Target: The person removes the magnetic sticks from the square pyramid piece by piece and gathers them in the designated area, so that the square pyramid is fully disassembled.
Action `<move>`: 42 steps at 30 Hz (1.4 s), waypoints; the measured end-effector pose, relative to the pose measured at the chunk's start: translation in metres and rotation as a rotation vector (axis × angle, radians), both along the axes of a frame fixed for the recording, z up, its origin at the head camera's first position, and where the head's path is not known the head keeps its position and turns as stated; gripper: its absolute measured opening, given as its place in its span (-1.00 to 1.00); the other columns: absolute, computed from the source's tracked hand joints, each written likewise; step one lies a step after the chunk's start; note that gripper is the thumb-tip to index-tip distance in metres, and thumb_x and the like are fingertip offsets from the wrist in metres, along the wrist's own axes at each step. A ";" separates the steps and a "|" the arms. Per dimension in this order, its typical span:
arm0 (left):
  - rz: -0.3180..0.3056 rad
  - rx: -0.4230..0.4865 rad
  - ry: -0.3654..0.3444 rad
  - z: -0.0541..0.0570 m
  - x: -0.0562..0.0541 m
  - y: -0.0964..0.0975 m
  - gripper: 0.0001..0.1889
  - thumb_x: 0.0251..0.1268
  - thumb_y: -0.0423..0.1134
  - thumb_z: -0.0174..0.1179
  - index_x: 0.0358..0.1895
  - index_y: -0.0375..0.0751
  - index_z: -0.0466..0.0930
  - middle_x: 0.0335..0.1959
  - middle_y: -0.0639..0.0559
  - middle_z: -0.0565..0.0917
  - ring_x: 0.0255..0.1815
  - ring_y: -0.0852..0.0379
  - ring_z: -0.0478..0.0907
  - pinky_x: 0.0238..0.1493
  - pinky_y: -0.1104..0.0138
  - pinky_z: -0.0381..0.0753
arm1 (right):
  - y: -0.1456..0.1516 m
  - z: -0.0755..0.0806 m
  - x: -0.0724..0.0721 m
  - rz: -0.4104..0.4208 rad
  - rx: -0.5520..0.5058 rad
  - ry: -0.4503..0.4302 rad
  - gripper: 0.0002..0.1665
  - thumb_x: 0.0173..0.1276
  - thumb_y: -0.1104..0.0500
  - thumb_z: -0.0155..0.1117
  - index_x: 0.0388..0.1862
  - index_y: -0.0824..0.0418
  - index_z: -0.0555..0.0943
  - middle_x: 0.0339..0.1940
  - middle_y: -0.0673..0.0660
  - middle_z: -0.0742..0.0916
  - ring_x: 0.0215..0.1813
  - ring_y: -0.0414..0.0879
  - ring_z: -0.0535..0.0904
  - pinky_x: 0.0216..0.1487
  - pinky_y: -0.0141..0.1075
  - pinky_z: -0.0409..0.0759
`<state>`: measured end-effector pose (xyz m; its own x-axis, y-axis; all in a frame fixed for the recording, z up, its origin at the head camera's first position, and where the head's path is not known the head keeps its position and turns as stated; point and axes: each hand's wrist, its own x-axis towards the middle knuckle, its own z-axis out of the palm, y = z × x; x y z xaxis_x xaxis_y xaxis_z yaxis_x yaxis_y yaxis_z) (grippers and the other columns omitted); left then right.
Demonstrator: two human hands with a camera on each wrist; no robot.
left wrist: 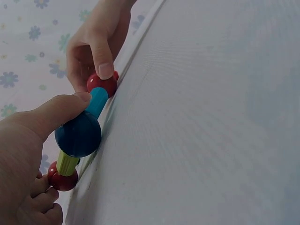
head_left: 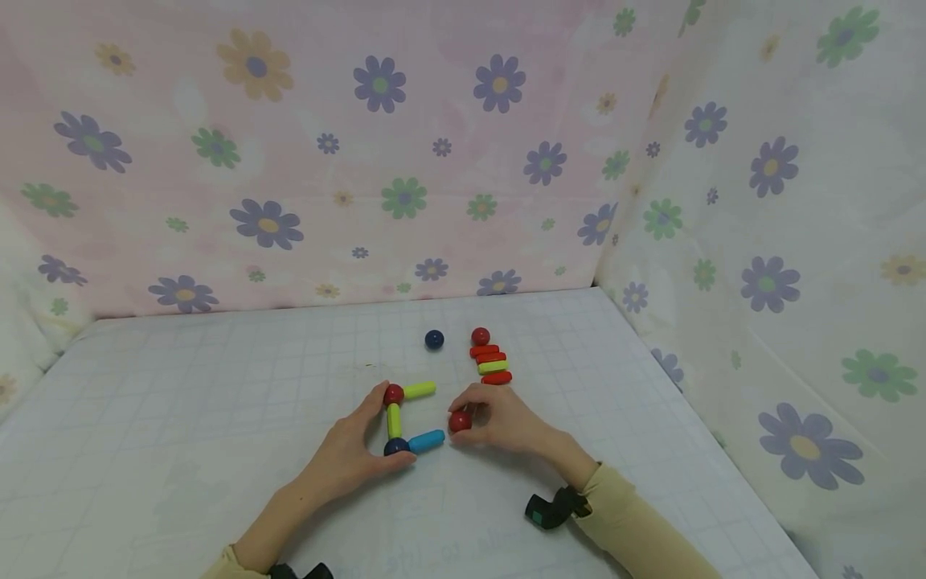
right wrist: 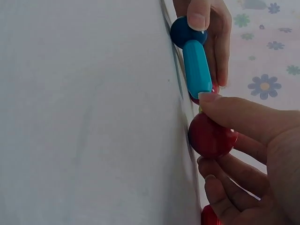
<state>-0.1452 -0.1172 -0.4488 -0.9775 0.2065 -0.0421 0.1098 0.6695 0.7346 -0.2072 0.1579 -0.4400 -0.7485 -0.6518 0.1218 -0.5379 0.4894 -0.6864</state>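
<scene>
On the white table lies a three-sided piece of magnetic rods and balls: a red ball [head_left: 394, 394], a yellow-green rod [head_left: 394, 421], a dark blue ball [left wrist: 78, 134], another yellow-green rod [head_left: 419, 391] and a blue rod [right wrist: 197, 69]. My left hand [head_left: 349, 453] holds this piece from the left, thumb at the dark blue ball, fingertips at the red one. My right hand [head_left: 502, 420] pinches a loose red ball [right wrist: 213, 136] between thumb and fingers. In the head view that ball sits just right of the blue rod's free end.
Beyond my right hand, several red rods [head_left: 485, 351] and a yellow-green rod [head_left: 493, 367] lie in a column. A red ball [head_left: 481, 336] tops it, with a dark blue ball [head_left: 434, 339] to its left. Flowered cloth walls [head_left: 311, 177] border the table.
</scene>
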 end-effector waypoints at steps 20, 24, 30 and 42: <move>-0.010 0.018 0.011 0.000 0.001 -0.002 0.19 -0.04 0.29 0.47 0.62 -0.03 0.00 0.59 -0.04 0.19 0.57 -0.14 0.18 0.40 -0.17 0.34 | -0.005 0.011 -0.012 -0.126 -0.049 0.025 -0.56 0.21 0.11 0.53 0.08 0.09 0.68 -0.10 -0.13 0.73 -0.05 -0.17 0.60 0.00 -0.29 0.66; -0.010 0.022 0.010 0.000 0.002 -0.002 0.18 -0.04 0.28 0.47 0.62 -0.02 0.00 0.59 -0.04 0.20 0.57 -0.15 0.18 0.40 -0.17 0.34 | -0.012 0.015 -0.019 -0.195 -0.103 -0.009 -0.59 0.21 0.12 0.53 0.06 0.05 0.69 -0.11 -0.10 0.74 -0.06 -0.12 0.63 0.00 -0.20 0.68; -0.008 0.027 0.004 0.000 0.002 -0.002 0.19 -0.04 0.28 0.47 0.62 -0.02 -0.01 0.59 -0.04 0.19 0.57 -0.15 0.17 0.41 -0.17 0.32 | -0.026 0.018 -0.030 -0.263 -0.154 -0.013 -0.59 0.22 0.13 0.52 0.07 0.07 0.70 -0.06 -0.04 0.76 -0.02 -0.09 0.67 0.11 -0.11 0.67; -0.013 0.041 0.003 -0.001 0.001 -0.001 0.19 -0.05 0.28 0.47 0.62 -0.02 -0.01 0.59 -0.03 0.19 0.58 -0.12 0.15 0.42 -0.16 0.32 | -0.053 0.022 -0.048 -0.331 -0.169 -0.065 -0.58 0.25 0.12 0.50 0.10 0.11 0.69 0.00 0.05 0.73 0.05 -0.02 0.68 0.11 -0.16 0.67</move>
<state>-0.1445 -0.1186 -0.4498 -0.9750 0.2203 -0.0301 0.1206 0.6377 0.7608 -0.2552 0.1044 -0.4185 -0.9249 -0.3484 0.1520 -0.3221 0.5063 -0.8000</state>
